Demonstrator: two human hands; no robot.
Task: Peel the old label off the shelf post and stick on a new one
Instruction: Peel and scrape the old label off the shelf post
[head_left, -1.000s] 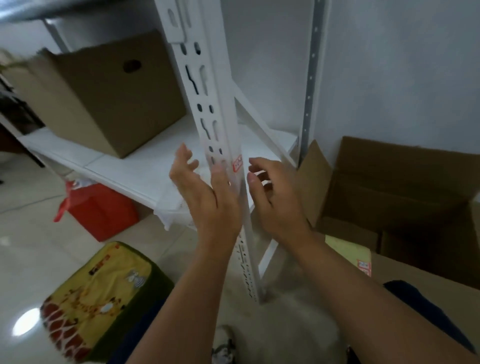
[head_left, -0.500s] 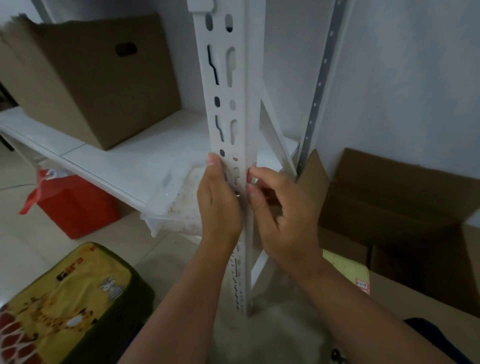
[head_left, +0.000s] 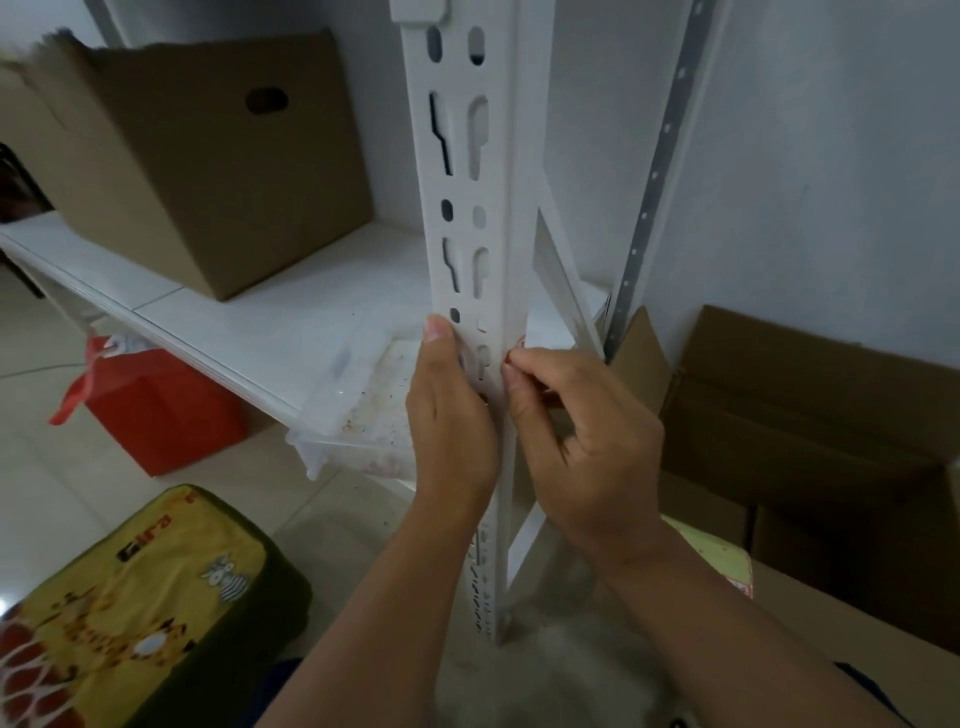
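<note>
We have the left hand (head_left: 451, 410) flat against the front face of the white shelf post (head_left: 467, 208), fingers straight and pressed along the slotted side, thumb tip up near a slot; it braces the post and grips nothing. Right hand (head_left: 582, 441) is at the post's right edge, thumb and forefinger curled in a tight pinch on the old label (head_left: 519, 344). Only a small red-and-white sliver of the label shows above the fingertips, at the post's corner, level with the lower shelf (head_left: 249, 322). Can't tell how much of it is lifted off the metal.

Around us: brown cardboard box (head_left: 208, 156) with a handle hole sits on the shelf, left of the post. A clear plastic tray (head_left: 363, 395) lies at the shelf's front edge, just left of the left hand. Red bag (head_left: 150, 410) on the floor under the shelf. Yellow cartoon-print cushion (head_left: 130, 613) at lower left. Open cardboard box (head_left: 810, 415) on the floor to the right, against the wall. A yellowish sheet (head_left: 727, 566) with red print peeks out beside the right forearm; its print is too small to read.
</note>
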